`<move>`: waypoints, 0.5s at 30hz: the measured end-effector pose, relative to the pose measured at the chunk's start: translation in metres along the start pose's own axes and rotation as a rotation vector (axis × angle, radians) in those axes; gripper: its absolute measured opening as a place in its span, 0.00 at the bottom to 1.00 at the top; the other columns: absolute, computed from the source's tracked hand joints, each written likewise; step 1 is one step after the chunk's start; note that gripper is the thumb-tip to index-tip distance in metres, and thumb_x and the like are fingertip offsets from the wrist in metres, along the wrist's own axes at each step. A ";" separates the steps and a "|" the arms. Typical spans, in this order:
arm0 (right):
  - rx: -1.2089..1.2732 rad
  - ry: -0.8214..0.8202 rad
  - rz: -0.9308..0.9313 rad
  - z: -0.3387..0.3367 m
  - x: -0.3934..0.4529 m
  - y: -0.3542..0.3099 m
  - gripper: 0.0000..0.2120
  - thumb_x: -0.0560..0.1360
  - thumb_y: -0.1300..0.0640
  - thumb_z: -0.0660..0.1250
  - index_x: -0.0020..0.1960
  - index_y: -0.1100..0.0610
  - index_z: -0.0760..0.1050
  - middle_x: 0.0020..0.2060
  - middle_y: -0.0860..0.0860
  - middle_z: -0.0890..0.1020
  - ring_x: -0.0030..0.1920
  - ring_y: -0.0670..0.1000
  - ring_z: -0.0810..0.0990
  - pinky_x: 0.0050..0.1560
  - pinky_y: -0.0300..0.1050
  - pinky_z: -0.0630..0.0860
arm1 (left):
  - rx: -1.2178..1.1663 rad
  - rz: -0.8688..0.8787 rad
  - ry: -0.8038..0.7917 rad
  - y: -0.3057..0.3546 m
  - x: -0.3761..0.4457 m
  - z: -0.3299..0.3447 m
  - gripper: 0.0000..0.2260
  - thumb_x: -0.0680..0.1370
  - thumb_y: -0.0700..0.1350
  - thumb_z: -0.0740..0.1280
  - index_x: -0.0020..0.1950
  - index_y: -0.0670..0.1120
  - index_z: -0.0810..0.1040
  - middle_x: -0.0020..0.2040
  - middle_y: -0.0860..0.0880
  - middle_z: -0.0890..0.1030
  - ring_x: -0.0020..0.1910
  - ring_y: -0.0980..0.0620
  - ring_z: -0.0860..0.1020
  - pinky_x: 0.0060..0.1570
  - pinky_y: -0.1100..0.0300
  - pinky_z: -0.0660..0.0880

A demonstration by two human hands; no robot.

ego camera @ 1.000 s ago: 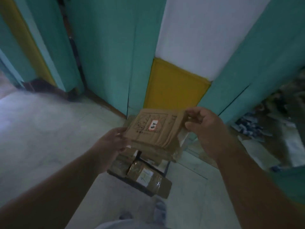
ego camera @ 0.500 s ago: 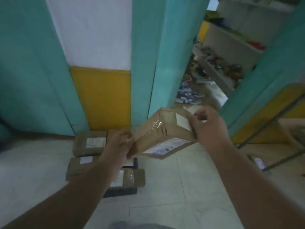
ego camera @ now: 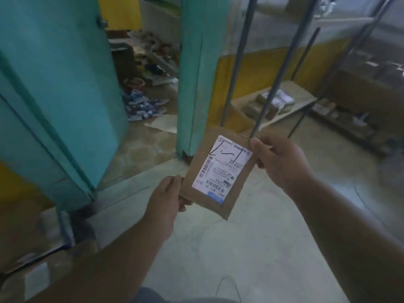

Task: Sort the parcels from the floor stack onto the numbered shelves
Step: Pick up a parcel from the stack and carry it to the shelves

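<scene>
A flat brown cardboard parcel [ego camera: 238, 182] is held up in front of me, its white shipping label [ego camera: 222, 166] facing the camera with black handwriting across the top. My left hand [ego camera: 166, 200] pinches its lower left edge. My right hand [ego camera: 282, 160] grips its upper right corner. A metal shelf rack [ego camera: 284, 62] stands behind the parcel to the right, with several brown parcels [ego camera: 262, 106] lying on its low board. No shelf numbers can be read.
A teal pillar [ego camera: 192, 73] rises just left of the rack. Teal door panels [ego camera: 54, 84] fill the left side, with a doorway between them showing clutter on the floor [ego camera: 144, 103]. Another low rack edge [ego camera: 63, 228] sits at lower left. Pale tiled floor [ego camera: 251, 248] lies below.
The view has swung right, away from the floor stack toward the shelf rack. The parcel has been turned so its label faces up, with both hands still holding it.
</scene>
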State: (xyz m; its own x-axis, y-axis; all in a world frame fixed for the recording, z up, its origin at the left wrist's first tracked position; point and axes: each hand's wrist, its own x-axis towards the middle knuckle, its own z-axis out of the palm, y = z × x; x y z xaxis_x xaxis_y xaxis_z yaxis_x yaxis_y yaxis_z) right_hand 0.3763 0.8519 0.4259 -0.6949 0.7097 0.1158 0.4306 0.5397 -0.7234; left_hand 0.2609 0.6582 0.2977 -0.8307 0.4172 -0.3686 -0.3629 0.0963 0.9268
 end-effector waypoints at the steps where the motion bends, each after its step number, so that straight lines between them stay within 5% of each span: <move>1: 0.002 0.029 0.028 -0.011 0.008 0.015 0.09 0.79 0.46 0.65 0.45 0.48 0.80 0.33 0.46 0.82 0.38 0.50 0.82 0.41 0.46 0.77 | 0.015 0.010 -0.042 0.003 0.003 0.020 0.11 0.84 0.49 0.60 0.49 0.47 0.79 0.41 0.45 0.86 0.36 0.46 0.81 0.37 0.54 0.72; 7: 0.065 0.157 0.196 -0.051 0.072 0.097 0.11 0.79 0.43 0.64 0.42 0.46 0.79 0.36 0.46 0.82 0.39 0.51 0.82 0.40 0.46 0.78 | 0.107 0.037 -0.251 0.012 0.059 0.119 0.09 0.82 0.51 0.65 0.60 0.51 0.78 0.48 0.50 0.87 0.45 0.48 0.85 0.46 0.51 0.77; 11: -0.050 0.196 0.324 -0.079 0.112 0.135 0.12 0.79 0.40 0.62 0.46 0.46 0.78 0.38 0.45 0.81 0.37 0.47 0.79 0.32 0.41 0.68 | 0.005 -0.136 -0.346 0.016 0.122 0.195 0.15 0.79 0.47 0.71 0.65 0.48 0.75 0.54 0.46 0.86 0.53 0.45 0.84 0.51 0.50 0.76; 15: -0.195 0.269 0.410 -0.134 0.138 0.172 0.15 0.78 0.38 0.62 0.46 0.49 0.77 0.41 0.44 0.79 0.40 0.43 0.76 0.33 0.40 0.66 | -0.045 -0.239 -0.501 0.031 0.160 0.288 0.10 0.81 0.46 0.68 0.62 0.47 0.79 0.56 0.46 0.85 0.58 0.46 0.82 0.62 0.47 0.75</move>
State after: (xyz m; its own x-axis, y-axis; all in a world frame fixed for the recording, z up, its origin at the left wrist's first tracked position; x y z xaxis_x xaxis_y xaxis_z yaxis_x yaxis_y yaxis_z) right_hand 0.4318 1.1031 0.4085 -0.2856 0.9576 0.0385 0.7531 0.2491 -0.6089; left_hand 0.2387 0.9883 0.2885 -0.4250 0.7680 -0.4791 -0.5435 0.2068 0.8136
